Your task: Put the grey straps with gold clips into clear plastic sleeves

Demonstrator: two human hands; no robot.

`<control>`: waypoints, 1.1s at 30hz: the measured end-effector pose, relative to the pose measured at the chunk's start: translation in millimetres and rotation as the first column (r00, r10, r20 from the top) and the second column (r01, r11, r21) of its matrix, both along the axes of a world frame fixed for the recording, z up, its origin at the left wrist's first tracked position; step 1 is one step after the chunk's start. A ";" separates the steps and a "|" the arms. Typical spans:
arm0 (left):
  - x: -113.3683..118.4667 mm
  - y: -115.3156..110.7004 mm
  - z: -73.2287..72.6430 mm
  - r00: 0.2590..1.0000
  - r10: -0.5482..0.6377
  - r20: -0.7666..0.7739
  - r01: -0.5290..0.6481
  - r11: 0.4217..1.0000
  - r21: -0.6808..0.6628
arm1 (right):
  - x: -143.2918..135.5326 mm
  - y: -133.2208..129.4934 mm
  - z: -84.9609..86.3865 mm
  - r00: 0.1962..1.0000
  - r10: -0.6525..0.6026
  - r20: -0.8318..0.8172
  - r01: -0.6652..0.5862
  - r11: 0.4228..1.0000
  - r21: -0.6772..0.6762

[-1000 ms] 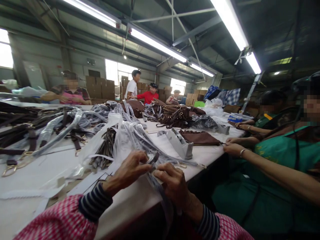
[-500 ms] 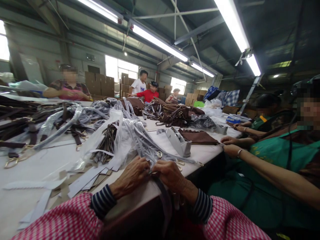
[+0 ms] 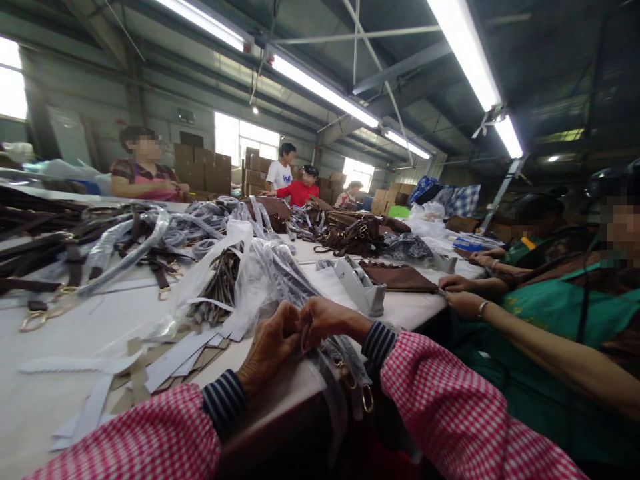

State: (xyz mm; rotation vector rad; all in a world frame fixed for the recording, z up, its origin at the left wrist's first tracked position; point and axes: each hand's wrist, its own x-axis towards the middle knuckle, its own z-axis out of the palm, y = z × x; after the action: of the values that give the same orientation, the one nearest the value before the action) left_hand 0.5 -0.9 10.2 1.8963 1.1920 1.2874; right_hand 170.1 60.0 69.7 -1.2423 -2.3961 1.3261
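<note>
At the table's front edge, my left hand (image 3: 273, 340) and my right hand (image 3: 325, 320) meet with fingers curled together. What they pinch between them is too small and hidden to name. Plastic-wrapped straps (image 3: 330, 390) with gold clasps (image 3: 367, 399) hang over the edge just below my right hand. Behind my hands lies a bundle of grey wrapped straps (image 3: 285, 270). To its left, a clear plastic bag (image 3: 240, 250) holds brown strips (image 3: 223, 277). A grey tape dispenser (image 3: 360, 287) stands to the right, beside a brown leather piece (image 3: 400, 275).
Paper and card strips (image 3: 175, 360) lie on the white table (image 3: 100, 327) at the left. Brown straps with gold hooks (image 3: 70, 263) are piled at the far left. At the right, a person in a green apron (image 3: 555, 300) works close by. Several other people are around the table.
My right hand has turned and moved slightly left and up, with its forearm raised. The hanging straps and clasps now show more beneath it. My left hand stays close to it.
</note>
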 end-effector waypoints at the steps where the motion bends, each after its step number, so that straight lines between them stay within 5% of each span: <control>1: -0.9 0.6 2.4 1.000 0.006 -0.018 -0.006 1.000 0.002 | -1.3 0.5 1.3 1.000 0.006 -0.002 -0.007 1.000 -0.019; 6: -14.3 0.7 19.9 0.967 0.031 -0.253 -0.039 0.999 -0.029 | -3.5 -6.7 6.6 0.997 -0.026 -0.077 0.025 0.999 -0.020; 12: -20.4 -8.3 17.4 0.758 0.047 -0.651 -0.006 0.998 0.064 | -2.7 -4.5 7.4 0.999 0.043 0.005 -0.043 0.996 0.074; 20: -10.7 -5.3 6.5 0.801 0.019 -0.599 -0.019 1.000 0.006 | -18.0 1.6 26.2 0.915 0.218 0.339 -0.309 0.919 0.243; 26: -12.7 -5.8 3.5 0.797 0.028 -0.604 -0.017 1.000 0.024 | -29.1 -4.8 29.5 0.824 0.229 0.518 -0.490 0.747 0.449; 33: -10.0 -8.6 -6.6 0.743 0.094 -0.663 0.041 0.982 0.185 | 5.0 -31.1 -1.6 0.764 0.162 0.625 -0.643 0.273 0.715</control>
State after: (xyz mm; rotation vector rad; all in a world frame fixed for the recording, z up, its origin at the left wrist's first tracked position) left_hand -9.4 -9.5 3.6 2.6203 1.4728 0.7355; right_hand 175.1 28.9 68.1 -0.5342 -3.0842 -0.5331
